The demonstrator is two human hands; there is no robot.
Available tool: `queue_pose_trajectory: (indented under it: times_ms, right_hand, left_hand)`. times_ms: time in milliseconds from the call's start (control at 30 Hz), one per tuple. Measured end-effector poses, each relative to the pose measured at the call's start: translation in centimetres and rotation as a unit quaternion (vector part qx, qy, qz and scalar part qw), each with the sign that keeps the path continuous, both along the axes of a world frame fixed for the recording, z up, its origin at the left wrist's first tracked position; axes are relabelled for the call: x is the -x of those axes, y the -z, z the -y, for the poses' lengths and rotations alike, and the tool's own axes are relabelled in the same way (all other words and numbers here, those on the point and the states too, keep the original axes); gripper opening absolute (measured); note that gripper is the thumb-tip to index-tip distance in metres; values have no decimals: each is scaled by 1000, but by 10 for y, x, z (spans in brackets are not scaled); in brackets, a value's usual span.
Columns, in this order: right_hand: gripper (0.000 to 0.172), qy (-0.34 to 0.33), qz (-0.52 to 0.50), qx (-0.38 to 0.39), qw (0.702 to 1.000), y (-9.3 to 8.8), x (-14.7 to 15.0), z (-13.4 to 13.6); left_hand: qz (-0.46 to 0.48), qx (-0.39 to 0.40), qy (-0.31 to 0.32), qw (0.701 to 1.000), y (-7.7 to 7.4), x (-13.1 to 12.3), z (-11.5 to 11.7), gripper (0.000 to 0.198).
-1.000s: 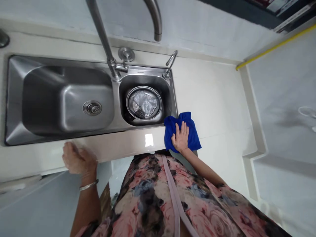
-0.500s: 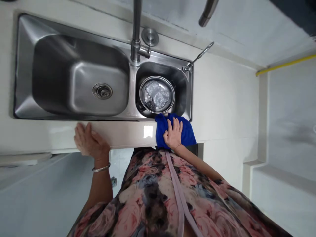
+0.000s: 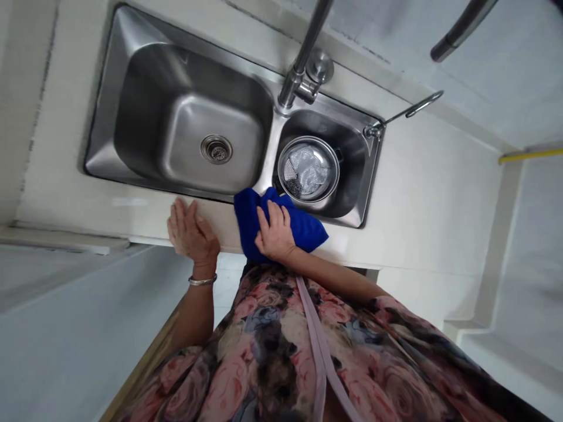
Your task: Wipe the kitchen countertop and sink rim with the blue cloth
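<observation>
My right hand [image 3: 275, 233] presses a bunched blue cloth [image 3: 303, 227] onto the white counter's front strip [image 3: 132, 214], just below the divider of the steel double sink [image 3: 145, 70]. Its fingers curl over the cloth. My left hand [image 3: 190, 231] lies flat on the counter edge just left of the cloth, fingers stretched out, a metal bangle on the wrist. In the small right basin sits a round steel strainer basket [image 3: 308, 170] with a silvery scrubber and a dark scrubber inside.
The large left basin has a drain [image 3: 216, 148] at its middle. A tall faucet [image 3: 303, 64] rises from the divider, with a thin lever tap [image 3: 404, 111] at the sink's right corner. White counter [image 3: 440, 199] stretches right to a wall with a yellow pipe [image 3: 530, 155].
My right hand has slid the blue cloth leftward along the counter's front, from right of the sink to in front of the divider. My left hand stays flat on the edge, the cloth nearing it.
</observation>
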State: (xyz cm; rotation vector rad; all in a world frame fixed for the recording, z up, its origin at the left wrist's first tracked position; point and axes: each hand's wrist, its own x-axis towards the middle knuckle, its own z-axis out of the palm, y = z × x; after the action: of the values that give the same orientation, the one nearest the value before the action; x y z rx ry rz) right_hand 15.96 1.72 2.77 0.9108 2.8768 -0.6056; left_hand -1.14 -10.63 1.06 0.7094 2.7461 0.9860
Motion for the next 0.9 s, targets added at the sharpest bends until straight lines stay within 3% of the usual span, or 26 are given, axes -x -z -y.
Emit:
queue_pose_trajectory:
  times_ms: [233, 333, 433, 633, 833, 900]
  right_hand:
    - [63, -127, 6, 27, 992, -2, 84, 5]
    - [58, -139, -14, 11, 990, -2, 96, 3]
    - [57, -145, -37, 12, 989, 2, 89, 0]
    - [50, -190, -109, 34, 975, 17, 21, -31]
    - [48, -162, -129, 0, 978, 22, -98, -78]
    - [50, -138, -109, -16, 984, 21, -142, -88]
  left_hand:
    - [-10, -13, -10, 1000, 0, 3, -1, 54]
    - [-11, -19, -13, 1000, 1, 5, -1, 55]
    - [-22, -19, -10, 1000, 2, 8, 0, 56]
    - [-27, -38, 5, 999, 5, 13, 2, 54]
    - [-45, -41, 15, 998, 10, 20, 1, 51]
    - [-18, -35, 53, 998, 15, 24, 2, 53]
